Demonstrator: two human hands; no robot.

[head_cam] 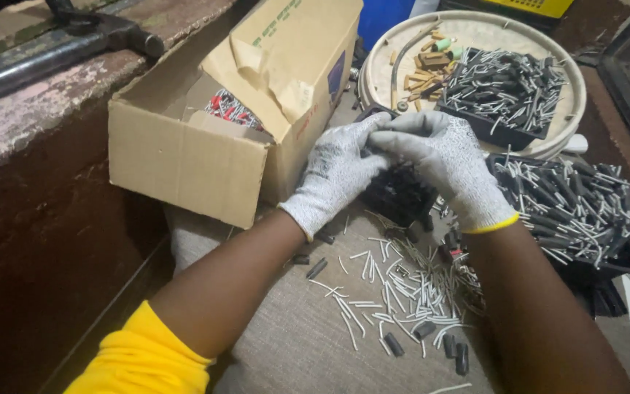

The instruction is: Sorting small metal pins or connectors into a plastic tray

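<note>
Hands in grey knitted gloves are meeting over a small black plastic part: the left hand and the right hand are both curling their fingers closed around it, fingertips touching. Just left of the left hand an open brown cardboard box is sitting, while thin white tube offcuts are lying scattered below both wrists on the grey cloth.
</note>
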